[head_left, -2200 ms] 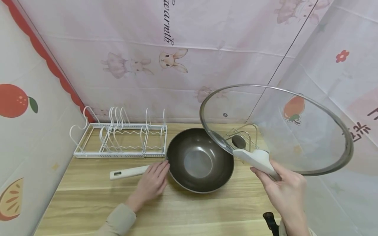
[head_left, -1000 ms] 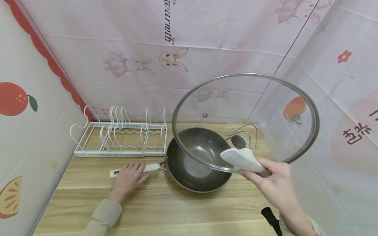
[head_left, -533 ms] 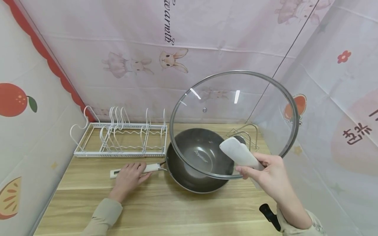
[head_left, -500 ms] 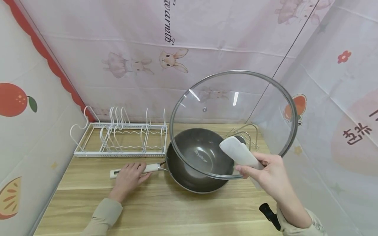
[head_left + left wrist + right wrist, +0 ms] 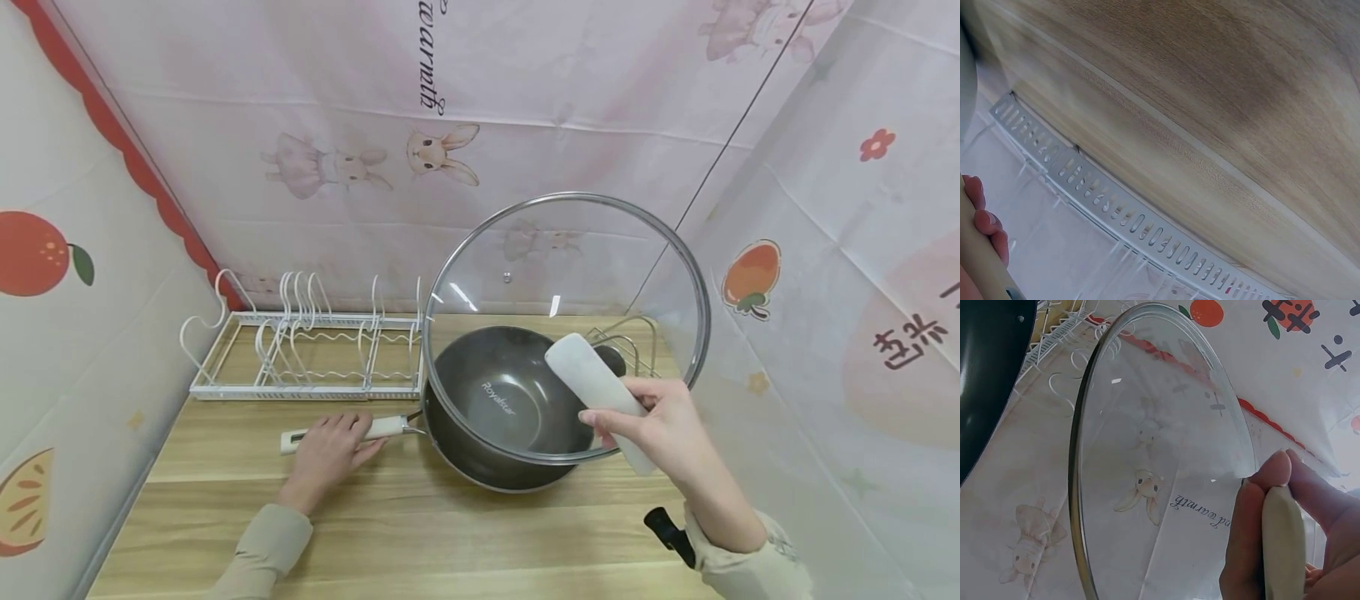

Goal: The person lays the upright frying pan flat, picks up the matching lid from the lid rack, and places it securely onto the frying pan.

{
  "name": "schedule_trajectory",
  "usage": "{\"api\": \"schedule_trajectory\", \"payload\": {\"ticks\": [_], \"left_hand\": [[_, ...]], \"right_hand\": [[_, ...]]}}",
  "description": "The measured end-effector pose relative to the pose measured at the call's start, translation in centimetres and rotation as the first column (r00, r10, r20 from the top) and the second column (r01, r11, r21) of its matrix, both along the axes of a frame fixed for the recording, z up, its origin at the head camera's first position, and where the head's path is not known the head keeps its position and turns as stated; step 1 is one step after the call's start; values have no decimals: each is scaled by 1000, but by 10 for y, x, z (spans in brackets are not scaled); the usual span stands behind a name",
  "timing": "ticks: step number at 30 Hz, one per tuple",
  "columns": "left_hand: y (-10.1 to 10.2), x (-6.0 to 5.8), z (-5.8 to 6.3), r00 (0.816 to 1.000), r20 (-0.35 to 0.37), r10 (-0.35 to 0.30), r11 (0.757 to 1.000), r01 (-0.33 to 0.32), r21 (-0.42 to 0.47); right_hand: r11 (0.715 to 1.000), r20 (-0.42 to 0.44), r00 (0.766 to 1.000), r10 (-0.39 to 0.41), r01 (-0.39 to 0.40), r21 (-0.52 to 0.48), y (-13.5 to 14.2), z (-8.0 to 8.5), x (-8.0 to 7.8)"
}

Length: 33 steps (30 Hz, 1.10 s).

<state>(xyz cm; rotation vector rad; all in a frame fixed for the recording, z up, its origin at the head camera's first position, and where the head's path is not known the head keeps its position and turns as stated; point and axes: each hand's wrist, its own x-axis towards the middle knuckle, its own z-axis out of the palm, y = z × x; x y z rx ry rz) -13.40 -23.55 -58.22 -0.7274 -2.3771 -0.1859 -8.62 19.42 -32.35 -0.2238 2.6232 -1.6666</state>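
A dark wok (image 5: 517, 467) with a white handle (image 5: 386, 427) stands on the wooden table. My left hand (image 5: 328, 454) grips that handle; in the left wrist view its fingertips (image 5: 986, 220) curl round it. Above the wok my right hand (image 5: 652, 425) holds a glass lid (image 5: 525, 250) by its white knob (image 5: 592, 375), thumb and fingers pinching it. The lid is tilted, its near rim in front of the wok's opening, and I cannot tell whether the two touch. In the right wrist view the knob (image 5: 1284, 540) sits between thumb and fingers, with the glass beyond.
A white wire dish rack (image 5: 300, 392) stands left of the wok at the back. Behind the wok to the right is a small metal wire stand (image 5: 648, 342), partly behind the lid. Printed cloth walls (image 5: 300, 100) enclose the table (image 5: 420, 542).
My right hand has brought the lid left and over the wok, turning it flatter towards it. My left hand has gone from the wok's rim to its handle and stayed there.
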Motion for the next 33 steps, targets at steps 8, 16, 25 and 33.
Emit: {"api": "schedule_trajectory", "payload": {"ticks": [8,16,25,33], "left_hand": [[1,1,0,1000,13,-3,1000,3,0],[1,1,0,1000,10,2,1000,-2,7],[0,1,-1,1000,20,8,1000,-8,-2],[1,1,1,1000,13,15,1000,-14,-7]], "right_hand": [[995,74,997,13,-6,-95,-5,-18,-13],[989,152,987,42,-20,-144,-7,-35,-26],[990,192,979,66,-41,-135,-7,-57,-38],[990,254,965,69,-34,-139,-8,-72,-45]]}}
